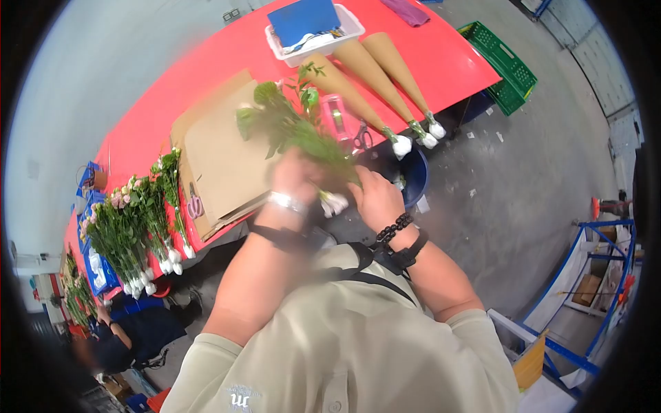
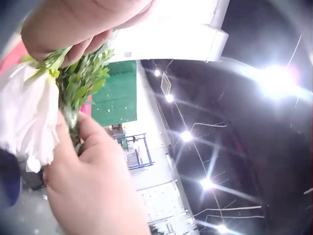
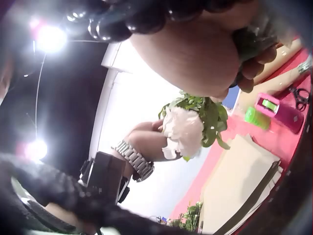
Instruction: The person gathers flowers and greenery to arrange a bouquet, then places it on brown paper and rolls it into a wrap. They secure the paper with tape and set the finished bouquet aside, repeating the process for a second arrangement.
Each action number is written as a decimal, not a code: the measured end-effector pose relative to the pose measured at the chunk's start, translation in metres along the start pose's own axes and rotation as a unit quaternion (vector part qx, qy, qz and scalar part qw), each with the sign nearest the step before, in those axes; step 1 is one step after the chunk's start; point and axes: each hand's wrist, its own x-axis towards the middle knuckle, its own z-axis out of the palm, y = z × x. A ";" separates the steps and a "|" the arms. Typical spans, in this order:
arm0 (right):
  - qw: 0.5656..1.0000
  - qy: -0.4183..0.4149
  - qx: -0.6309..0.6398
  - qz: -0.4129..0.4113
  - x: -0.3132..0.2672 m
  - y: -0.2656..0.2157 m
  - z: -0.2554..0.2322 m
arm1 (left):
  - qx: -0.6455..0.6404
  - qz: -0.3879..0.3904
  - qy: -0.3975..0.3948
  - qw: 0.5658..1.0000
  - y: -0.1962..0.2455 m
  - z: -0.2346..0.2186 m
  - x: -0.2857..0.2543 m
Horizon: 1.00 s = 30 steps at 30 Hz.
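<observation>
Between my hands is a leafy green flower bunch (image 1: pixel 310 138), blurred in the head view. My left hand (image 1: pixel 295 177), below a silver watch, grips the bunch around its leafy stems. Fingers and thumb of my right hand (image 1: pixel 381 201) pinch the stems from the other side, beaded bracelet at the wrist. A ruffled white flower (image 2: pixel 29 115) hangs beside the stems in the left wrist view. From the right wrist, a white bloom (image 3: pixel 183 131) with leaves around it shows next to the left hand.
On the red table (image 1: pixel 151 113) lie brown paper sheets (image 1: pixel 224 148), pink-handled scissors (image 1: pixel 195 205), a pink tape dispenser (image 1: pixel 336 113) and several paper cones (image 1: pixel 375 76). Bunched flowers (image 1: pixel 120 230) line the left edge. A blue bin (image 1: pixel 416 179) stands below, a green crate (image 1: pixel 499 65) beyond.
</observation>
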 end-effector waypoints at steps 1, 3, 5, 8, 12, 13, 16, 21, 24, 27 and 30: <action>1.000 -0.001 0.001 0.012 -0.003 0.014 -0.007 | -0.029 0.023 -0.009 0.999 0.004 0.007 0.000; 0.999 -0.008 0.024 0.028 -0.014 0.048 -0.020 | 0.031 0.110 0.021 0.993 0.007 0.028 -0.005; 0.998 -0.004 0.037 0.050 -0.018 0.082 -0.042 | 0.097 0.154 0.016 0.983 -0.005 0.049 -0.022; 0.995 0.003 0.051 0.089 -0.033 0.121 -0.080 | 0.201 0.169 0.059 0.963 -0.057 0.035 0.013; 0.994 0.044 0.056 0.082 -0.047 0.174 -0.111 | 0.253 0.162 0.075 0.951 -0.127 0.050 0.052; 0.994 0.043 0.053 0.089 -0.052 0.180 -0.116 | 0.258 0.170 0.063 0.949 -0.143 0.051 0.059; 0.993 0.051 0.037 0.099 -0.055 0.201 -0.133 | 0.414 0.118 0.072 0.900 -0.180 0.048 0.092; 0.993 0.061 0.020 0.099 -0.061 0.212 -0.149 | 0.541 0.370 -0.085 0.751 -0.168 0.117 0.015; 0.995 0.057 0.013 0.086 -0.057 0.211 -0.149 | 0.554 0.528 -0.128 0.631 -0.154 0.167 -0.018; 0.995 0.059 0.019 0.075 -0.053 0.205 -0.149 | 0.612 0.531 -0.122 0.574 -0.150 0.184 -0.014; 0.996 0.044 0.020 0.072 -0.049 0.203 -0.148 | 0.631 0.447 -0.110 0.625 -0.156 0.179 -0.006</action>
